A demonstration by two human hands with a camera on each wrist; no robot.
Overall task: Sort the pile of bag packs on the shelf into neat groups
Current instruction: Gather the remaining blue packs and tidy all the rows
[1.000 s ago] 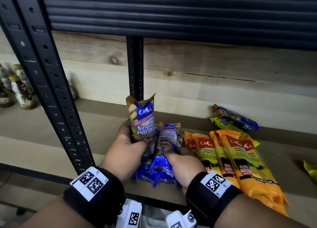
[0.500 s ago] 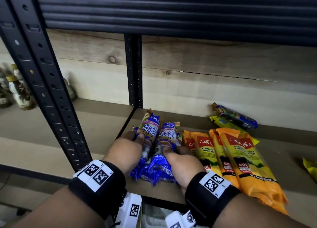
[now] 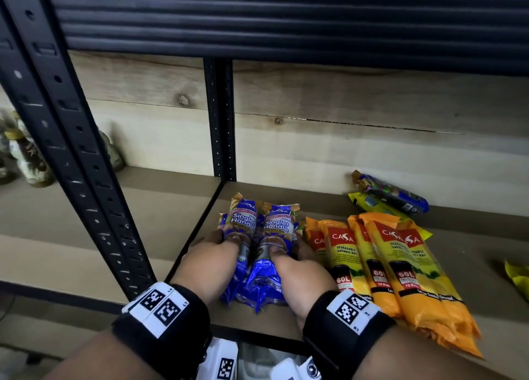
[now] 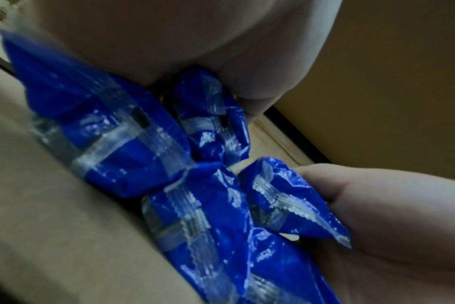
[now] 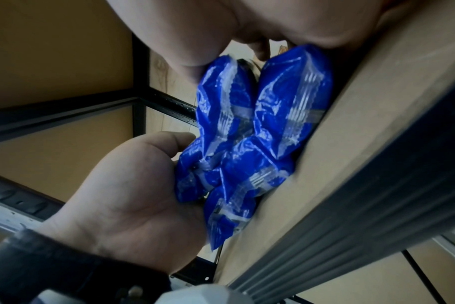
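A bundle of blue "Singlet Handle" packs point(image 3: 259, 230) lies at the left end of the shelf board point(image 3: 472, 250), pointing toward the back wall. My left hand point(image 3: 219, 250) grips its left side with the thumb across the top left pack. On the right side, my right hand point(image 3: 292, 261) holds it with the thumb on the top right pack. In the left wrist view the blue packs point(image 4: 143, 154) sit under my left palm point(image 4: 182, 41). The right wrist view shows the blue packs point(image 5: 260, 123) squeezed between both hands. Orange and yellow packs point(image 3: 386, 265) lie in a row just right of the bundle.
A dark blue pack point(image 3: 392, 193) and a yellow-green pack point(image 3: 375, 206) lie loose by the back wall at the right. A yellow item point(image 3: 518, 279) shows at the right edge. Black uprights point(image 3: 71, 150) frame the bay. Bottles point(image 3: 25, 159) stand on the neighbouring shelf at the left.
My left hand has tipped the upright blue pack down onto the bundle beside the other top pack. Both hands have slid forward and now hold the bundle from either side.
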